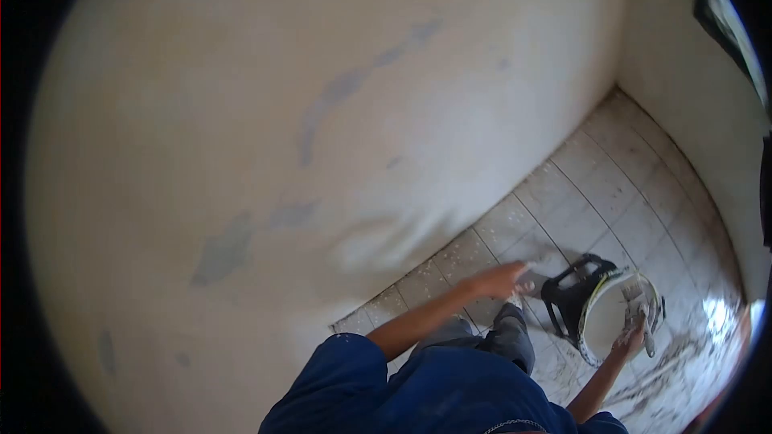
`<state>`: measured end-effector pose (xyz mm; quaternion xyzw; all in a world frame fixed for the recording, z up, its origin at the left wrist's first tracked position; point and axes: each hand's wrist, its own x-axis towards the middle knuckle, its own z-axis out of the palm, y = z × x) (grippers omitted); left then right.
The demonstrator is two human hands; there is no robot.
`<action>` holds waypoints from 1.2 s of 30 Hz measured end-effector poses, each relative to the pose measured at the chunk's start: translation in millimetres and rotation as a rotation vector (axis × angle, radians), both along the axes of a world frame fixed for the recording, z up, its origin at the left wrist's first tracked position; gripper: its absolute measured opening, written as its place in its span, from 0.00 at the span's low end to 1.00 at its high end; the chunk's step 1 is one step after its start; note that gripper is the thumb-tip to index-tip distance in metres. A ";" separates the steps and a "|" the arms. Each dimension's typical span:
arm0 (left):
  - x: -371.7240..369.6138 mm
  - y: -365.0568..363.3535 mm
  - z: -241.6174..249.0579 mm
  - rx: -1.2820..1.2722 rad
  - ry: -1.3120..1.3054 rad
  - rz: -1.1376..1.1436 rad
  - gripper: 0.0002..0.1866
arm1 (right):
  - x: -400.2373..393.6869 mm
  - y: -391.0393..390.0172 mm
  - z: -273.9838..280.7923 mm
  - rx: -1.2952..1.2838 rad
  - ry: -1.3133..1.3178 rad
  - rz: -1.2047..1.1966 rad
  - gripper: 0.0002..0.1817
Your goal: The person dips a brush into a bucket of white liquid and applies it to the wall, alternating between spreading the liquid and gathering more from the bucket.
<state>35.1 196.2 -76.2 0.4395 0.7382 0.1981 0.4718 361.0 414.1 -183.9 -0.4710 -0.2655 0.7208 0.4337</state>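
My right hand (pixel 629 344) grips a paintbrush (pixel 634 292) smeared with white, its bristles over the rim area of a round bucket (pixel 593 353). Pale, whitish paint (pixel 605 320) fills the inside of that bucket. The bucket sits tilted in view against a black plastic stool (pixel 570 293); how it rests there is partly hidden. My left hand (pixel 500 280) hangs in front of the wall's foot, left of the stool. Its index finger points out, apart from the thumb, and it holds nothing visible.
A cream wall (pixel 201 96) with grey-blue patches (pixel 227 247) rises on the left. A second wall (pixel 679 72) meets it at the corner. The tiled floor (pixel 595 185) carries white splatters and dark smears. My shoe and trouser leg (pixel 513 333) stand close to the stool.
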 end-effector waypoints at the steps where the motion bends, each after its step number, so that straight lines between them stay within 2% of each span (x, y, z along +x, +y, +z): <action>1: -17.0 -19.3 15.7 -0.021 0.003 0.070 0.33 | -23.2 0.9 6.6 -0.037 0.072 0.050 0.26; 2: -40.8 -45.7 6.3 0.075 0.146 0.165 0.32 | -68.0 -8.9 37.5 0.096 0.106 0.133 0.27; 3: -54.1 -64.6 42.4 0.106 0.204 0.261 0.30 | -117.1 -20.2 69.6 0.223 0.146 0.196 0.27; 4: -67.6 -83.6 78.3 0.140 0.259 0.359 0.29 | -158.6 -18.7 68.1 0.163 0.363 0.255 0.25; 5: -81.1 -102.6 114.1 0.176 0.312 0.457 0.28 | -205.0 -31.2 84.2 0.085 0.282 0.227 0.23; 6: -89.3 -125.8 133.4 0.198 0.332 0.539 0.26 | -245.5 -49.3 105.2 0.212 0.427 0.304 0.22; 7: -98.1 -146.5 144.3 0.276 0.409 0.570 0.26 | -289.9 -67.3 121.7 0.249 0.421 0.333 0.21; 9: -99.8 -182.1 177.6 0.349 0.374 0.676 0.26 | -361.6 -115.3 191.7 0.322 0.566 0.435 0.19; 12: -90.5 -215.1 220.5 0.330 0.380 0.738 0.25 | -433.0 -178.7 262.1 0.232 0.728 0.465 0.17; 16: -82.6 -268.5 234.8 0.391 0.386 0.788 0.24 | -493.3 -258.8 324.1 0.218 0.872 0.388 0.12; 18: -73.9 -293.1 237.4 0.399 0.407 0.795 0.24 | -514.7 -295.3 324.2 0.256 0.830 0.319 0.12; 19: -69.8 -307.8 237.2 0.386 0.407 0.802 0.24 | -530.4 -315.7 306.1 0.286 0.771 0.286 0.13; 21: -64.3 -329.0 239.4 0.356 0.419 0.809 0.24 | -557.7 -344.3 237.2 0.595 0.434 0.206 0.13; 23: -59.5 -350.8 240.8 0.326 0.446 0.808 0.24 | -546.3 -363.0 165.9 0.336 0.414 0.194 0.13; 24: -60.8 -355.5 244.9 0.292 0.442 0.812 0.24 | -521.5 -361.3 161.0 0.168 0.430 0.229 0.14; 25: -60.9 -365.8 244.3 0.271 0.444 0.816 0.24 | -506.2 -362.4 160.9 0.012 0.454 0.263 0.14; 28: -69.2 -382.8 232.2 0.276 0.412 0.781 0.23 | -532.2 -356.9 172.9 0.037 0.436 0.182 0.14; 30: -75.1 -388.1 222.3 0.316 0.386 0.749 0.23 | -554.4 -351.5 230.5 0.217 0.630 0.201 0.15; 32: -73.5 -376.7 216.7 0.367 0.368 0.727 0.23 | -540.5 -349.8 314.1 0.301 0.807 0.178 0.14; 35: -80.4 -370.5 203.0 0.418 0.333 0.729 0.23 | -524.0 -375.5 341.0 0.488 0.748 0.180 0.11; 36: -84.8 -368.3 200.7 0.453 0.309 0.736 0.23 | -528.1 -388.9 313.3 0.511 0.537 0.125 0.09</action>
